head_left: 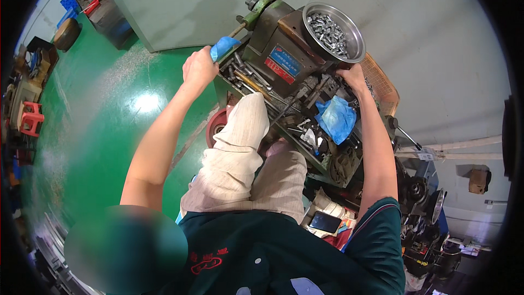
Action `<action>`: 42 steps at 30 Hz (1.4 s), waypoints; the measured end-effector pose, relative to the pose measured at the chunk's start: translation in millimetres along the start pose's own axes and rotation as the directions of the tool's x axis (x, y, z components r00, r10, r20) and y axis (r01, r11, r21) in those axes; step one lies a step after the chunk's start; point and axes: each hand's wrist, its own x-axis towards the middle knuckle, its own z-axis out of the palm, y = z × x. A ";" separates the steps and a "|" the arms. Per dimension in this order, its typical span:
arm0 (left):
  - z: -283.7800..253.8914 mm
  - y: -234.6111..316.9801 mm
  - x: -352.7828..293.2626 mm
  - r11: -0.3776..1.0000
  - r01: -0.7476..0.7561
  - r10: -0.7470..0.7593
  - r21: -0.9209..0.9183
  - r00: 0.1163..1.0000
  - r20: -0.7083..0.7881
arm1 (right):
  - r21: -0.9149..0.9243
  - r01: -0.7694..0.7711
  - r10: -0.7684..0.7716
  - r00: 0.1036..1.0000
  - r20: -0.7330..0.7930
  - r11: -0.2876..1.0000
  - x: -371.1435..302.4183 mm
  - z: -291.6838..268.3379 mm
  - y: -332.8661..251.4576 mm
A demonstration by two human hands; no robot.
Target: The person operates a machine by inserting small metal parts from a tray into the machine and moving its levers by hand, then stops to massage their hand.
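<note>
A green-and-grey bench machine stands in front of me, with a lever sticking out at its left. My left hand is closed around the lever's end, where blue wrapping shows beyond my fingers. On top of the machine, to the right, rests a round metal bowl holding many small shiny metal parts. Just below the bowl's near rim, my right hand reaches in against the machine. Its fingertips are hidden there, so whatever they touch does not show.
Rods and tools crowd the machine's tray, along with a crumpled blue cloth. An orange basket leans behind my right hand. A phone lies near my lap. Beyond the green floor stands a red stool.
</note>
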 end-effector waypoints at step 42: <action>-1.6 -3.3 4.2 1.000 -0.001 0.001 -0.028 1.000 -0.008 | -0.321 0.447 -0.306 0.862 0.405 0.835 10.3 -4.7 -144.3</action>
